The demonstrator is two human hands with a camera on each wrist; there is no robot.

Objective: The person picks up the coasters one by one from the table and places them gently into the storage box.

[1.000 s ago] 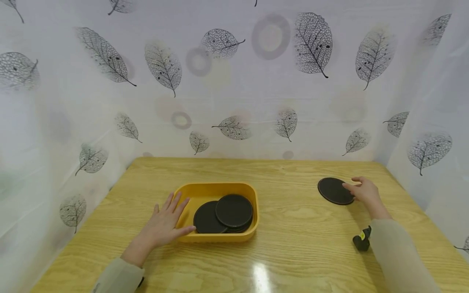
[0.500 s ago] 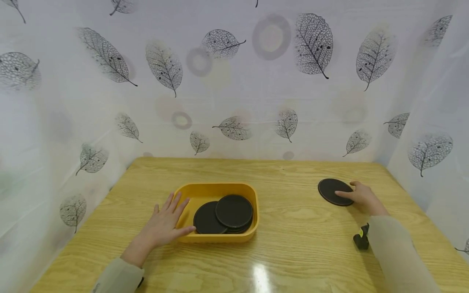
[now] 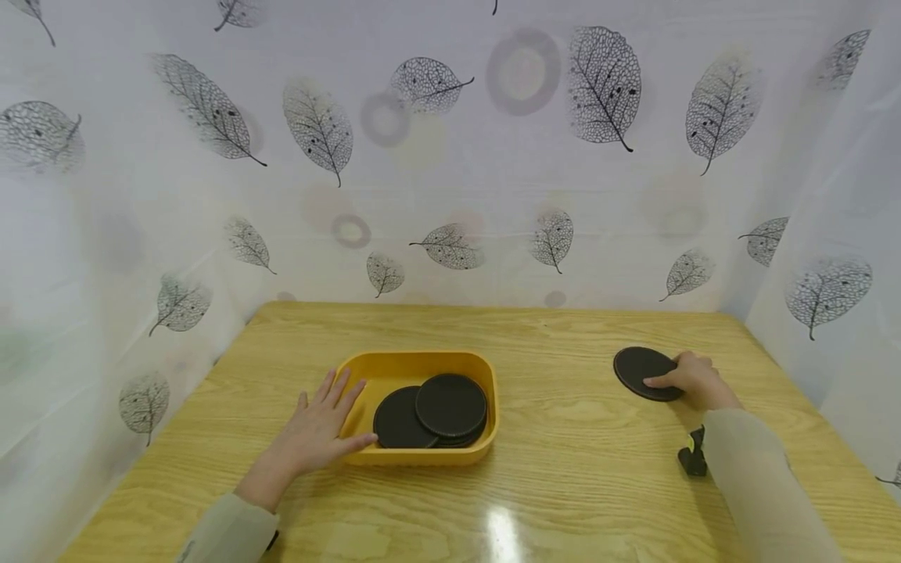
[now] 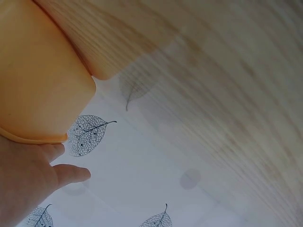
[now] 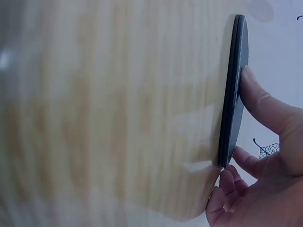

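At the right of the table lie thin black round coasters [image 3: 642, 372] with a stitched edge. The right wrist view shows them as a stack [image 5: 233, 94], flat on the wood. My right hand [image 3: 693, 381] grips their right edge, thumb on the top face and fingers bent at the rim; how far the fingers reach underneath is hidden. On the left, my left hand [image 3: 317, 426] rests on the left side of a yellow plastic bin [image 3: 415, 457], fingers spread. Inside that bin, more black coasters [image 3: 450, 405] lie overlapping.
Beside the right sleeve, a small black object with a yellow mark [image 3: 693, 453] sits on the table, partly covered. The wooden table [image 3: 549, 485] ends at a leaf-printed curtain [image 3: 479, 172] behind and at both sides.
My right hand has slid its thumb onto the top coaster and drawn its fingers in at the edge. The coasters have shifted slightly toward me. My left hand stays at the bin.
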